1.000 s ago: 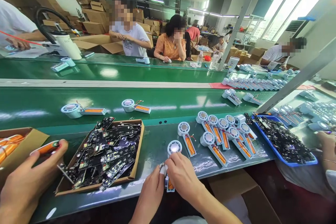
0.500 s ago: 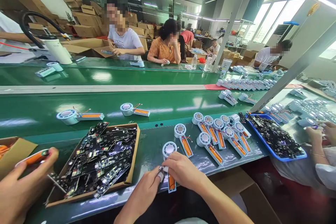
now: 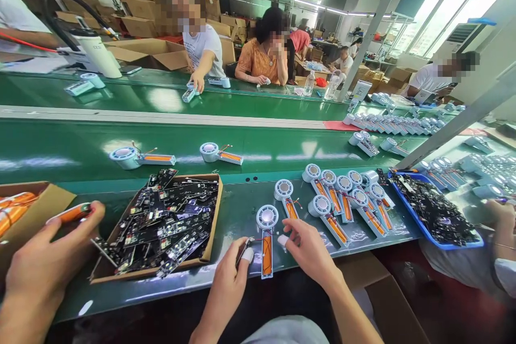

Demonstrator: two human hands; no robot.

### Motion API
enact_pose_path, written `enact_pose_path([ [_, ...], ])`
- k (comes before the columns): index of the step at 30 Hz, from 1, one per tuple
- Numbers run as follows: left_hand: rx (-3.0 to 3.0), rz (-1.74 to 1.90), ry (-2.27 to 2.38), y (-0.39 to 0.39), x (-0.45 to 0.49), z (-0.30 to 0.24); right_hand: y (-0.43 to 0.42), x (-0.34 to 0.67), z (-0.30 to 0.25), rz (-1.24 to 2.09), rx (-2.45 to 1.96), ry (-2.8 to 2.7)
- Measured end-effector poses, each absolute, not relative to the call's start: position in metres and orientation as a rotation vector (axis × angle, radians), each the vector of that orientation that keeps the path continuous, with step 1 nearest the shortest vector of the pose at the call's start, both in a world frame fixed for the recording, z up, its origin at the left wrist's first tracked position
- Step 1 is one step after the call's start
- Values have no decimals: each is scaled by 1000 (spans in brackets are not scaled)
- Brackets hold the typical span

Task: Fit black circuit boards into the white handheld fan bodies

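1. At the near edge of the green bench (image 3: 237, 199), a small fan (image 3: 266, 242) is lying face up between the person's two hands, its handle end reaching about to the edge; I cannot tell whether it is overhanging.
2. Its long axis is running almost straight out from the person, the round head pointing across the bench and the orange-filled handle pointing back toward the body.
3. On the fan's left, the left hand (image 3: 230, 275) is pinching a thin dark piece (image 3: 243, 250), apparently a circuit board seen nearly edge-on, between thumb and fingers.
4. On the right, the right hand (image 3: 310, 250) is hovering with fingers spread and loosely curled, its grip open beside the handle.
5. Bare bench is stretching between the fan and the cardboard box (image 3: 216, 217) of boards, leaving a clear strip; the right side is tighter, since another fan (image 3: 284, 189) is lying just beyond, with a cluster of fans (image 3: 321, 205) farther over.
6. Past the box, a co-worker's hand (image 3: 44, 263) is holding an orange battery (image 3: 72, 214).
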State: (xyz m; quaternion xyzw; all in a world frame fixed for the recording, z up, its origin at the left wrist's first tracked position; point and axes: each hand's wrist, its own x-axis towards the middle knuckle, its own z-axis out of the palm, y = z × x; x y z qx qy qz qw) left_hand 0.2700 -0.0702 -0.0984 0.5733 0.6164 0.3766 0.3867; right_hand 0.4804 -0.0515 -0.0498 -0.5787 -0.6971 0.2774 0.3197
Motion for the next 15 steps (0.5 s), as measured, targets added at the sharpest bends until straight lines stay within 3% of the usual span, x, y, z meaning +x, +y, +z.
enact_pose_path([
  [6,1379,998,1575,-73,273,-92,-42,455,-55,728,-1106,-2002],
  [15,1385,954,1508,-71,275,-70,-40,439,-65,854,-1124,-1873],
])
